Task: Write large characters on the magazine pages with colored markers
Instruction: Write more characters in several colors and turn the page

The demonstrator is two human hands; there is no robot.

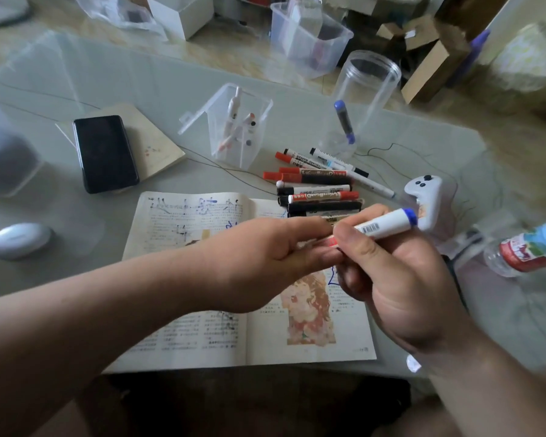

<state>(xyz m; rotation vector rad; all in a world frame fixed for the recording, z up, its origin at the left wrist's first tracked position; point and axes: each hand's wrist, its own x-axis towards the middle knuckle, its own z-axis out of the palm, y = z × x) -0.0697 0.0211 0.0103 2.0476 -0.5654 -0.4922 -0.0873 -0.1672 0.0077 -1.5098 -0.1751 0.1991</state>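
Two hands meet above the open magazine (186, 339) on the worktop (133, 89): right hand (394, 279) fingers clench the blue-ended marker (383, 227), left hand (265, 253) fingers pinch its near end, possibly the cap; pull straight along the barrel, avoiding stray marks.

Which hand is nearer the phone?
Left. The left hand is over the magazine, to the right of the phone; the right hand, gripping a marker, is farther right.

Soft, flat daylight, kinda dim, no hard shadows. Hazy reflections on the pale glass tabletop (123, 74). Wide-angle warp bends the edges, and the corners and cluttered background go blurry.
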